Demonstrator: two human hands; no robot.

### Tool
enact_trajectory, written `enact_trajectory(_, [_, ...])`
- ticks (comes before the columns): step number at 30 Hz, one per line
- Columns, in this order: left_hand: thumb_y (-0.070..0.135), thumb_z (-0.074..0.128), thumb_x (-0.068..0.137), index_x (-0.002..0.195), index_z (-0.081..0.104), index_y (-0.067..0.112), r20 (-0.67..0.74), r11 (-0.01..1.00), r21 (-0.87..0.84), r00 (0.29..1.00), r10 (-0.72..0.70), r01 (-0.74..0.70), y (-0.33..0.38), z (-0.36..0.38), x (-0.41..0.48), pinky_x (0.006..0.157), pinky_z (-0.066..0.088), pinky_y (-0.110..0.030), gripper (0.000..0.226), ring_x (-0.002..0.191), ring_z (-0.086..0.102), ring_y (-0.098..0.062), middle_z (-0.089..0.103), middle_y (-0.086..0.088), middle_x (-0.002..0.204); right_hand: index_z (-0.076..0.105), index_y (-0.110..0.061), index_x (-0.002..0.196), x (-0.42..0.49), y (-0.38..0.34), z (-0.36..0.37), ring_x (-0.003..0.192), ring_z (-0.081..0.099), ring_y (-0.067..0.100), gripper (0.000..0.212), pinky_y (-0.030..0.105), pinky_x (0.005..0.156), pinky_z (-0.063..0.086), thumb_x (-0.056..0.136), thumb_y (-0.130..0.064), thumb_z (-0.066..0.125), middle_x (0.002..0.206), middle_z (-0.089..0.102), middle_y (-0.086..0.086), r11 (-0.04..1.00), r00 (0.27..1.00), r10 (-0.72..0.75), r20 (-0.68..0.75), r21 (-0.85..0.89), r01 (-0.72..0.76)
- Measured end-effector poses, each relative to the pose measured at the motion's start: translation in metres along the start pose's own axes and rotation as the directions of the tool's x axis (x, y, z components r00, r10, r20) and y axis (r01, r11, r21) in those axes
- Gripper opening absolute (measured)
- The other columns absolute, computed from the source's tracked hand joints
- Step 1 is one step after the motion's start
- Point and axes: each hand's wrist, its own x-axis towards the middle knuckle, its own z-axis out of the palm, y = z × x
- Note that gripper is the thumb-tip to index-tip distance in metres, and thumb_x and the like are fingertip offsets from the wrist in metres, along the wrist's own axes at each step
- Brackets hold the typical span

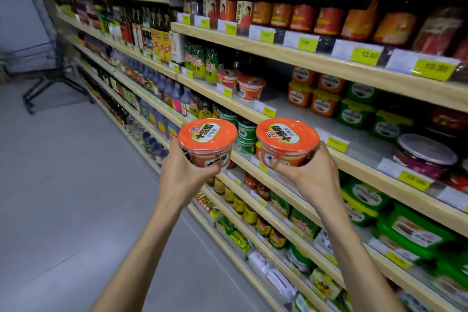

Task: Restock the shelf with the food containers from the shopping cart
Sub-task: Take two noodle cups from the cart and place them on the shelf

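Note:
I hold two orange food tubs with printed lids in front of the shelving. My left hand (181, 172) grips the left tub (207, 140) from below, fingers curled round its base. My right hand (312, 172) grips the right tub (287, 140) the same way. Both tubs are upright, level with the third shelf board (286, 132). On the shelf above, two matching orange tubs (244, 83) stand near the front edge, with bare shelf surface (281, 104) to their right.
Wooden shelves run along the right, packed with sauce bottles (304, 15), orange and green paste boxes (339, 99) and a lidded jar (425, 157). A dark shopping cart frame (48, 83) stands far down the aisle at left. Grey floor (76, 197) lies on the left.

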Motion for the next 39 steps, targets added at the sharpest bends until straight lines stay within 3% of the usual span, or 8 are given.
enact_trajectory(5, [0.062, 0.078, 0.045, 0.136, 0.044, 0.023, 0.02, 1.0, 0.017, 0.999, 0.025, -0.025, -0.03, -0.001, 0.069, 0.085, 0.051, -0.029, 0.104, 0.109, 0.057, -0.01, 0.058, 0.008, 0.126, 0.052, -0.033, 0.109, 0.045, -0.002, 0.052, 0.088, 0.059, 0.007, 0.062, 0.022, 0.071, 0.048, 0.061, -0.042, 0.092, 0.1, 0.062, -0.013, 0.998, 0.999, 0.025, -0.048, -0.057, -0.027])
enact_trajectory(10, [0.049, 0.089, 0.059, 0.14, 0.043, 0.021, 0.142, 0.998, 0.002, 0.988, 0.06, -0.061, -0.071, -0.003, 0.16, 0.078, 0.043, -0.016, 0.097, 0.107, 0.054, -0.007, 0.055, 0.013, 0.122, 0.058, -0.027, 0.114, 0.089, -0.008, 0.118, 0.09, 0.06, 0.007, 0.064, 0.012, 0.066, 0.04, 0.062, -0.039, 0.093, 0.101, 0.063, -0.012, 0.992, 0.986, 0.086, -0.142, -0.075, -0.097])
enact_trajectory(14, [0.046, 0.09, 0.062, 0.137, 0.045, 0.019, 0.271, 0.996, -0.016, 0.959, 0.085, -0.084, -0.095, -0.003, 0.232, 0.083, 0.049, -0.03, 0.092, 0.11, 0.059, -0.015, 0.06, 0.003, 0.126, 0.06, -0.028, 0.112, 0.119, -0.019, 0.163, 0.086, 0.063, 0.002, 0.06, 0.012, 0.066, 0.046, 0.063, -0.039, 0.092, 0.099, 0.066, -0.013, 0.984, 0.952, 0.165, -0.257, -0.025, -0.177])
enact_trajectory(20, [0.04, 0.089, 0.068, 0.137, 0.044, 0.017, 0.376, 0.987, -0.058, 0.912, 0.16, -0.15, -0.109, 0.009, 0.32, 0.08, 0.045, -0.029, 0.086, 0.105, 0.056, -0.012, 0.059, 0.002, 0.127, 0.062, -0.026, 0.114, 0.155, -0.037, 0.205, 0.088, 0.064, -0.003, 0.06, 0.011, 0.064, 0.047, 0.063, -0.04, 0.092, 0.098, 0.068, -0.014, 0.973, 0.896, 0.213, -0.389, 0.002, -0.23])
enact_trajectory(25, [0.042, 0.09, 0.066, 0.14, 0.045, 0.017, 0.379, 0.977, -0.123, 0.902, 0.208, -0.174, -0.103, 0.034, 0.366, 0.082, 0.044, -0.027, 0.09, 0.112, 0.059, -0.014, 0.061, 0.0, 0.131, 0.066, -0.023, 0.116, 0.189, -0.042, 0.211, 0.087, 0.064, -0.005, 0.062, 0.011, 0.064, 0.045, 0.063, -0.041, 0.092, 0.098, 0.07, -0.012, 0.968, 0.867, 0.196, -0.458, -0.048, -0.245])
enact_trajectory(30, [0.041, 0.091, 0.064, 0.132, 0.05, 0.017, 0.341, 0.974, -0.137, 0.915, 0.217, -0.18, -0.09, 0.07, 0.399, 0.082, 0.046, -0.03, 0.082, 0.112, 0.062, -0.021, 0.063, -0.001, 0.126, 0.064, -0.021, 0.122, 0.23, -0.036, 0.207, 0.1, 0.067, 0.008, 0.07, 0.027, 0.084, 0.054, 0.062, -0.039, 0.094, 0.111, 0.072, -0.007, 0.979, 0.858, 0.154, -0.49, -0.042, -0.2])
enact_trajectory(35, [0.039, 0.09, 0.065, 0.132, 0.049, 0.014, 0.288, 0.969, -0.16, 0.93, 0.23, -0.19, -0.077, 0.097, 0.421, 0.082, 0.043, -0.028, 0.082, 0.114, 0.06, -0.023, 0.062, -0.003, 0.126, 0.063, -0.025, 0.116, 0.261, -0.032, 0.202, 0.092, 0.063, -0.003, 0.062, 0.013, 0.076, 0.047, 0.063, -0.037, 0.094, 0.105, 0.069, -0.014, 0.984, 0.866, 0.114, -0.487, -0.065, -0.166])
enact_trajectory(39, [0.042, 0.09, 0.064, 0.128, 0.05, 0.011, 0.248, 0.963, -0.16, 0.936, 0.251, -0.216, -0.069, 0.114, 0.441, 0.083, 0.047, -0.032, 0.081, 0.113, 0.061, -0.027, 0.064, -0.007, 0.124, 0.062, -0.026, 0.112, 0.28, -0.028, 0.202, 0.09, 0.062, -0.002, 0.061, 0.016, 0.077, 0.047, 0.062, -0.036, 0.095, 0.1, 0.065, -0.016, 0.982, 0.868, 0.109, -0.485, -0.081, -0.169])
